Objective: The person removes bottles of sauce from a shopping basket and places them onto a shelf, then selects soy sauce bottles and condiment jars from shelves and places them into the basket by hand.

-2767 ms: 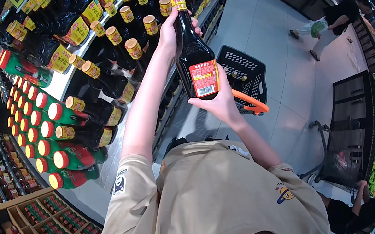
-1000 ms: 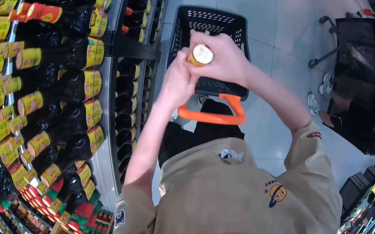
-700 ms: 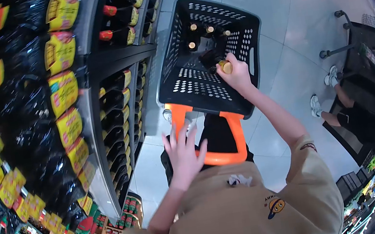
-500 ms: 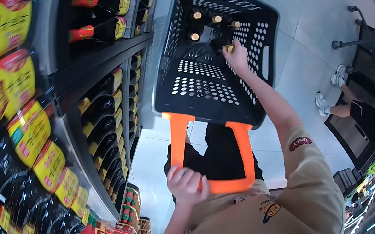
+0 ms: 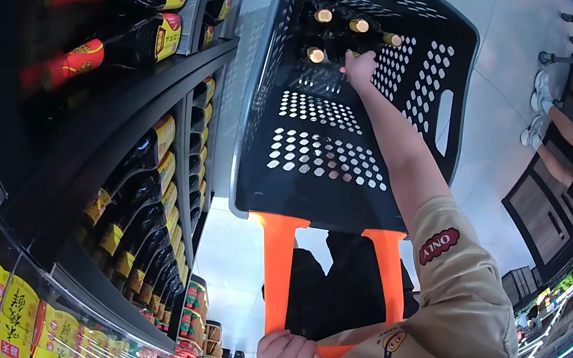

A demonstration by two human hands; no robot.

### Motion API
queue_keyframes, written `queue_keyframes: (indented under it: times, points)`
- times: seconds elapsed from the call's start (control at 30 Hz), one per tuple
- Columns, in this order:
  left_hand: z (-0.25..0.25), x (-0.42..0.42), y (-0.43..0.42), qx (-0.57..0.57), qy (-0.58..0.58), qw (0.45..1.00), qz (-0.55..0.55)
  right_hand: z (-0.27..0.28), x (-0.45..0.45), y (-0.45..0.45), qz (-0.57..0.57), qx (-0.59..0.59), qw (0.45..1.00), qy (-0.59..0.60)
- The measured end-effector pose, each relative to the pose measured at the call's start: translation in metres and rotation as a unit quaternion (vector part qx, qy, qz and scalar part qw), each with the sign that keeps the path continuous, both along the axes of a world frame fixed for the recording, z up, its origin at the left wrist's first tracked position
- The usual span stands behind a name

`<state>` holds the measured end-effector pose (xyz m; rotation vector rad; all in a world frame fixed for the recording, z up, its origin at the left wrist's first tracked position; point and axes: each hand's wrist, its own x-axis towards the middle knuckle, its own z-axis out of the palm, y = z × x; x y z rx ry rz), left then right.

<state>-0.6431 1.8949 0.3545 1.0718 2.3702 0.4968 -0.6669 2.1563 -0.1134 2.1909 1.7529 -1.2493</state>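
Note:
My left hand (image 5: pixel 291 356) is closed around the orange handle (image 5: pixel 282 276) of a black shopping basket (image 5: pixel 312 201) with punched holes in its walls. Deep inside the basket, my right hand (image 5: pixel 362 68) grips the top of a dark bottle (image 5: pixel 355 54), mostly hidden by my fingers. Several dark bottles with pale caps stand upright around it, among them one at the left (image 5: pixel 316 54) and one by the right wall (image 5: pixel 392 39).
To the left, a dark shelf (image 5: pixel 121 115) holds rows of bottles (image 5: pixel 156 198) with yellow labels. Yellow price tags (image 5: pixel 2 310) line its edge. At the right are a person's legs and white shoes (image 5: pixel 538 104) beside a dark cabinet (image 5: pixel 547 210).
My right hand has moved the bottle farther into the basket, close to the other bottles. My left hand keeps hold of the handle. The view has shifted nearer the basket and shelf.

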Motion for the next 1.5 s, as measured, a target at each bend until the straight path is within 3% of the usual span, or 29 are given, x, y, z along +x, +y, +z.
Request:
queue_keyframes:
  times: [0.07,0.27,0.33,0.37,0.43,0.5,0.53,0.57,0.63,0.7,0.77,0.83,1.03,1.1,1.17,1.23,1.27,1.33,1.43,1.47,1.5]
  points:
    - [0.001,0.001,0.001,-0.016,-0.005,1.000,0.000,-0.019,0.000,-0.006,-0.057,-0.023,0.998,0.006]
    - [-0.002,0.008,-0.003,0.026,0.011,0.999,0.023,0.003,0.025,-0.004,0.007,-0.055,0.997,0.052]
    - [-0.003,0.014,-0.003,0.071,0.074,0.991,0.084,0.034,0.041,-0.006,0.062,-0.078,0.993,0.063]
    - [-0.013,0.031,-0.018,0.160,0.098,0.971,0.148,0.053,0.048,-0.006,0.085,-0.091,0.991,0.050]
    - [-0.014,0.055,-0.003,0.124,0.131,0.888,0.424,0.104,0.066,-0.008,0.127,-0.138,0.982,0.036]
    - [-0.012,0.076,0.004,0.207,-0.059,0.778,0.590,0.155,0.093,-0.017,0.124,-0.132,0.977,0.111]
    - [-0.004,0.080,0.012,0.269,-0.232,0.664,0.658,0.177,0.109,-0.018,0.122,-0.119,0.969,0.178]
    - [0.012,0.075,0.023,0.318,-0.396,0.516,0.690,0.199,0.128,-0.022,0.122,-0.108,0.956,0.244]
    - [-0.012,0.079,0.010,0.427,-0.508,0.444,0.602,0.247,0.163,-0.031,0.075,-0.098,0.933,0.337]
    - [-0.022,0.084,0.012,0.468,-0.469,0.461,0.590,0.286,0.207,-0.044,0.076,-0.073,0.918,0.383]
    - [-0.022,0.083,0.022,0.476,-0.424,0.425,0.643,0.302,0.260,-0.060,0.085,-0.065,0.921,0.375]
    - [-0.029,0.084,0.023,0.496,-0.384,0.441,0.642,0.325,0.301,-0.074,0.101,-0.056,0.924,0.365]
    - [-0.009,0.125,0.000,0.492,-0.335,0.431,0.678,0.411,0.371,-0.102,0.250,-0.027,0.925,0.286]
    - [-0.013,0.143,-0.017,0.522,-0.317,0.424,0.669,0.438,0.359,-0.122,0.365,0.015,0.882,0.298]
    - [-0.016,0.163,-0.037,0.521,-0.303,0.405,0.688,0.459,0.342,-0.149,0.507,0.058,0.797,0.322]
    - [-0.006,0.184,-0.049,0.530,-0.278,0.375,0.708,0.461,0.332,-0.174,0.593,0.012,0.730,0.340]
    - [-0.007,0.196,-0.057,0.535,-0.266,0.368,0.713,0.468,0.329,-0.189,0.611,0.007,0.713,0.345]
    - [-0.003,0.226,-0.067,0.548,-0.240,0.343,0.724,0.485,0.335,-0.212,0.667,-0.113,0.663,0.321]
    - [0.012,0.277,-0.075,0.578,-0.232,0.310,0.718,0.495,0.357,-0.221,0.731,-0.107,0.627,0.247]
    - [0.007,0.289,-0.080,0.581,-0.216,0.296,0.727,0.489,0.364,-0.225,0.762,-0.032,0.584,0.280]
    - [0.010,0.304,-0.082,0.583,-0.201,0.281,0.736,0.488,0.372,-0.225,0.776,-0.039,0.566,0.277]
